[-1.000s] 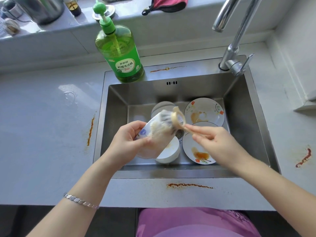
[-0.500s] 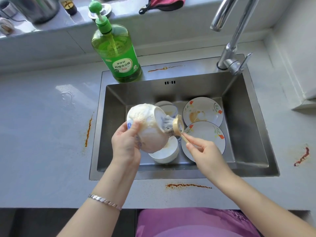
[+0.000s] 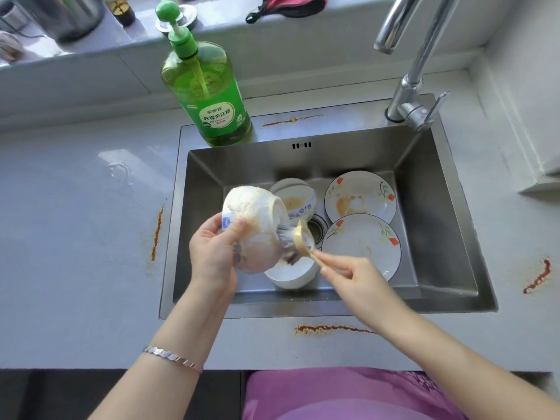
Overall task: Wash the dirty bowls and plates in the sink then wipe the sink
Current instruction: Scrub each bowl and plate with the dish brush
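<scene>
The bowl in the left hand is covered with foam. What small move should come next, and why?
Probably turn the bowl a little in the left hand, so the brush in the right hand reaches a fresh part: its bristles touch only the bowl's right side, where brownish foam shows.

soapy bowl [image 3: 254,231] tilted over sink [image 3: 439,207]

Sunlit grey countertop [image 3: 75,253] below a cluttered windowsill [image 3: 142,37].

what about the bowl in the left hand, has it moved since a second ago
Yes. The bowl in the left hand has shifted left, off the drain and toward the sink's left wall.
</scene>
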Demonstrator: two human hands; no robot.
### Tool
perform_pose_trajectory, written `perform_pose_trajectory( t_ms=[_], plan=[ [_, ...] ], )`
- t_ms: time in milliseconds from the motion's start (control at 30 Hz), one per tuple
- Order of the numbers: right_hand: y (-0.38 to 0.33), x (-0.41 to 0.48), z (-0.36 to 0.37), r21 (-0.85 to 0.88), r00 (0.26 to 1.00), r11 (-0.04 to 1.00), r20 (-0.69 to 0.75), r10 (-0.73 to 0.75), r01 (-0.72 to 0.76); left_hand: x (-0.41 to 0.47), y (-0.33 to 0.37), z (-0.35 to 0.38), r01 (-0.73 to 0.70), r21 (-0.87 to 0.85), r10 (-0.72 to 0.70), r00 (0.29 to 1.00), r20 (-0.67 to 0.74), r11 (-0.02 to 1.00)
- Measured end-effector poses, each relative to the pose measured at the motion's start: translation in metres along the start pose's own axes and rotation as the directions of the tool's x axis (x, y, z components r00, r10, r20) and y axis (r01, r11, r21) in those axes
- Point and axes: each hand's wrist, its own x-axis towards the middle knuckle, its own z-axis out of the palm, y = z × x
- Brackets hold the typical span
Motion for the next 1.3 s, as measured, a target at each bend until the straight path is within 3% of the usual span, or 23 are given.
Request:
perform_pose_trajectory(
  t_ms=[167,300,467,567,633,767,900,1000,1167,1300],
  plan=[
    [-0.011,0.022,-0.002,0.084,0.991,0.995,-0.124,-0.047,0.058,-0.001,-0.002,0.001,0.077,-0.006,-0.077,0.996,0.038,0.997],
    [0.003,0.024,-0.003,0.045,0.995,0.999,-0.097,0.034,-0.029,-0.002,-0.003,-0.001,0.065,0.012,-0.065,0.996,0.059,0.998],
    [0.007,0.016,0.014,0.016,0.997,1.000,-0.078,0.026,-0.025,0.007,-0.008,-0.005,0.098,0.006,-0.098,0.995,0.018,0.995],
    [0.011,0.035,0.007,-0.009,0.992,0.998,-0.113,0.063,-0.065,0.010,-0.009,-0.003,0.105,0.088,-0.113,0.989,0.099,0.991],
    [0.018,0.045,0.000,-0.103,0.986,0.985,-0.101,0.129,-0.139,0.017,-0.006,0.001,0.041,0.270,-0.087,0.983,0.161,0.962],
    [0.039,0.040,-0.013,-0.130,0.955,0.957,-0.178,0.236,-0.261,0.043,-0.017,0.013,-0.118,0.595,-0.070,0.956,0.284,0.795],
    [0.056,0.022,-0.019,-0.083,0.927,0.949,-0.258,0.273,-0.303,0.068,-0.049,0.024,-0.313,0.862,-0.151,0.905,0.399,0.398],
    [0.065,0.011,-0.015,-0.047,0.912,0.945,-0.282,0.299,-0.324,0.083,-0.075,0.028,-0.406,0.885,-0.237,0.859,0.454,0.228],
    [0.077,0.004,-0.006,0.077,0.867,0.931,-0.346,0.359,-0.356,0.090,-0.103,0.026,-0.572,0.810,-0.243,0.774,0.585,0.128],
    [0.083,0.001,-0.001,0.109,0.863,0.935,-0.361,0.353,-0.337,0.090,-0.122,0.019,-0.589,0.785,-0.228,0.751,0.619,0.192]
  ],
)
